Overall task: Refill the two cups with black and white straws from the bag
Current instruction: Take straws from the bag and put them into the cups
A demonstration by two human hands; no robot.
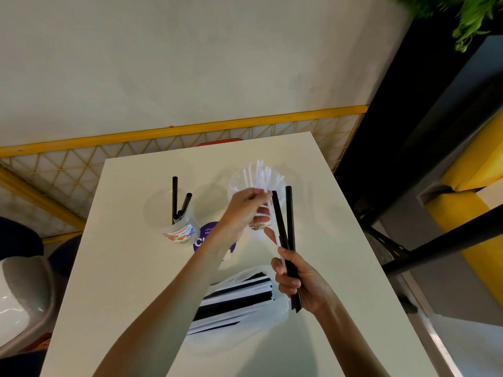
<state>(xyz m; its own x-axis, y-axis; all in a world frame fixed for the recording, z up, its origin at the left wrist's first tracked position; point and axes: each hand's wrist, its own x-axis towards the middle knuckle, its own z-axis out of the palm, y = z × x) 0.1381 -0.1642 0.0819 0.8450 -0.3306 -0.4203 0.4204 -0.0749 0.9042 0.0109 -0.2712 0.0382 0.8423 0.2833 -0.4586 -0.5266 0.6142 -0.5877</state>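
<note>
Two clear plastic cups stand on the white table (122, 268). The left cup (174, 221) holds three black straws (174, 197). The right cup (242, 183) is packed with several white straws (260, 172). My left hand (245, 210) pinches the top of a white straw (273, 227) just in front of the right cup. My right hand (299, 281) grips two black straws (283, 229) and the lower end of that white straw. A clear plastic bag (245, 297) of black and white straws lies flat on the table below my hands.
A purple round sticker (204, 238) lies between the cups. A grey chair (21, 292) stands at the left. The table's right edge borders a black metal frame (435, 240) and yellow cushions. A wall with yellow trim is behind.
</note>
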